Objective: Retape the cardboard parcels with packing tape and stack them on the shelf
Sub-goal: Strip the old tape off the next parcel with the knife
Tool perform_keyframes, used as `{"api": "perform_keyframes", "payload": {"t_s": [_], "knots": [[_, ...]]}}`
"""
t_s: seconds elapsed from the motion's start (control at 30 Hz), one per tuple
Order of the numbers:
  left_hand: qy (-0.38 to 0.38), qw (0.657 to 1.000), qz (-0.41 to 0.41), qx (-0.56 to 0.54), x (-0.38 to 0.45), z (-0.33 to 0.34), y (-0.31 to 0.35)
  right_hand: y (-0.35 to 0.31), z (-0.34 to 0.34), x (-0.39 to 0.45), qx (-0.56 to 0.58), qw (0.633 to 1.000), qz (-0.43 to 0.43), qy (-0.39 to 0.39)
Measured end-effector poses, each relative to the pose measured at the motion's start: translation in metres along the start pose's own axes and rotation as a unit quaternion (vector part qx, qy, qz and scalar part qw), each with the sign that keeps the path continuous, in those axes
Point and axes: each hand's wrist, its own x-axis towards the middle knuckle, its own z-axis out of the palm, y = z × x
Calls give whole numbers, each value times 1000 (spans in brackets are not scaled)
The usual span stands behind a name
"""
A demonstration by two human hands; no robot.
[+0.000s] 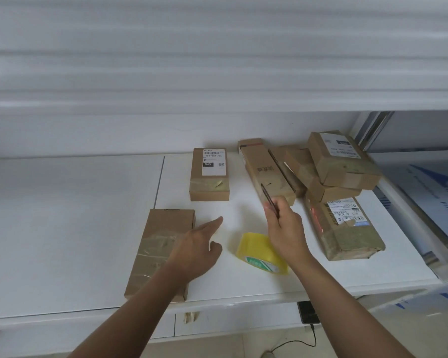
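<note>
Two bare forearms rise from the frame's six o'clock edge — no sleeves, watch or bands visible on either. The left hand at seven o'clock and right hand at five are ungloved — no rings visible.

Parcel-handling or mailroom corner, likely of a small shop or office. Evidence: white worktop strewn with cardboard parcels carrying printed shipping labels and barcodes; yellow roll of packing tape; white shelving overhead; printed cartons stored at right.
</note>
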Motion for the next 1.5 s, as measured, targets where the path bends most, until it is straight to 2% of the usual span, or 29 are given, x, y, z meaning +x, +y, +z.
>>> {"api": "perform_keyframes", "payload": {"t_s": [0.1,0.23,0.33,0.43,0.6,0.7,0.8,0.93,1.1,1.33,1.5], "knots": [[4,990,-81,-112,-1,-3,5,-7,5,3,17,1000,16,-3],[57,976,-121,-171,5,5,4,-17,21,3,80,997,22,0],[102,941,-163,-278,8,8,3,-26,32,7,68,996,-40,33],[115,904,-203,-359,9,10,0,-38,40,10,117,992,-56,-1],[124,889,-243,-369,9,11,-3,-39,45,15,117,990,-17,-81],[133,875,-251,-392,9,10,-2,-36,37,18,147,984,22,-99],[139,861,-255,-419,10,11,3,-40,37,24,139,986,-6,-93],[148,848,-259,-438,10,12,6,-43,44,29,192,971,-3,-145],[148,841,-279,-439,6,12,2,-30,32,28,179,964,-6,-197],[158,830,-291,-448,5,15,11,-18,18,28,173,965,3,-198],[156,831,-294,-445,7,16,11,-20,16,24,162,972,-1,-170]]}}
